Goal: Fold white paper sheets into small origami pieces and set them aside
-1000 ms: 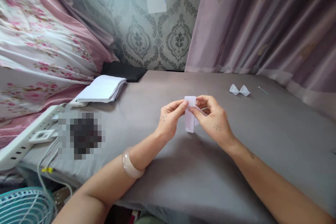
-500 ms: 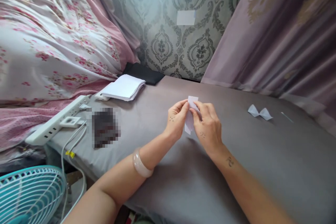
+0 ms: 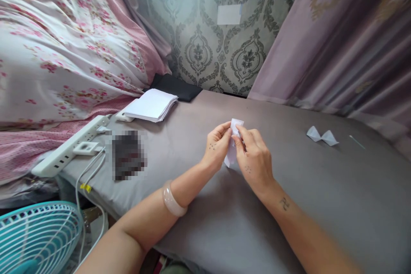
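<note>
A narrow folded strip of white paper (image 3: 236, 123) is held upright between both hands, above the grey-covered table (image 3: 199, 205). My left hand (image 3: 217, 143) pinches its left edge between thumb and fingers. My right hand (image 3: 255, 150) grips the right edge, thumb and forefinger pressed on the paper's middle. Fingers hide part of the strip, and its lower end shows below them. Off to the right lies a folded white paper shape (image 3: 322, 136) with two pointed halves.
A stack of white paper (image 3: 152, 105) lies at the back left, by a black flat item (image 3: 180, 87). Nearer are a white power strip (image 3: 70, 145) with cables and a blurred-out dark object (image 3: 128, 155). A thin stick (image 3: 357, 141) lies far right; a turquoise fan (image 3: 38, 235) stands lower left.
My right thumb and fingers have shifted slightly on the strip, and its top is tilted a little differently. The view has moved slightly. Both hands still hold the paper.
</note>
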The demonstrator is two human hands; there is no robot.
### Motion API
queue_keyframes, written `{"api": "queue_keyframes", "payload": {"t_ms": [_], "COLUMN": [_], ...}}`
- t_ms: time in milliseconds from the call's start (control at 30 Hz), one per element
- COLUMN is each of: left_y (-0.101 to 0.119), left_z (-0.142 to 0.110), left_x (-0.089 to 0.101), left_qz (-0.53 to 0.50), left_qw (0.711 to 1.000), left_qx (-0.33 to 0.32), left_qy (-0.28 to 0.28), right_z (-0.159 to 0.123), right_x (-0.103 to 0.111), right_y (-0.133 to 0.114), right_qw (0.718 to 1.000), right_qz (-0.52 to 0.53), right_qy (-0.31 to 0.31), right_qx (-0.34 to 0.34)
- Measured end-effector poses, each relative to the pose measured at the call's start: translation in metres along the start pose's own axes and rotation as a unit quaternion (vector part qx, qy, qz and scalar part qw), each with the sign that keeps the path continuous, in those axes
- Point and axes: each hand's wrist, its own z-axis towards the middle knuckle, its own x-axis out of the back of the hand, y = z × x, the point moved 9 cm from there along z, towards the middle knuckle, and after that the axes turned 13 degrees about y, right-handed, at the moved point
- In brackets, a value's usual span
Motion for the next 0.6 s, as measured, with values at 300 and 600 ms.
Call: {"api": "queue_keyframes", "payload": {"t_ms": [300,600], "left_y": [0.0,-0.004], "left_z": [0.0,0.0], "left_x": [-0.002,0.001], "left_qz": [0.007,0.014], "left_qw": [1.0,1.0], "left_qx": [-0.014,-0.002], "left_qy": [-0.011,0.001], "right_z": [-0.003,-0.005], "right_x": [-0.006,-0.012], "right_y": [0.0,-0.003], "right_qw": [0.998,0.994], "right_qz": [-0.051,-0.08], "right_qy": [-0.035,-0.055], "right_qx": [0.022,0.047]}}
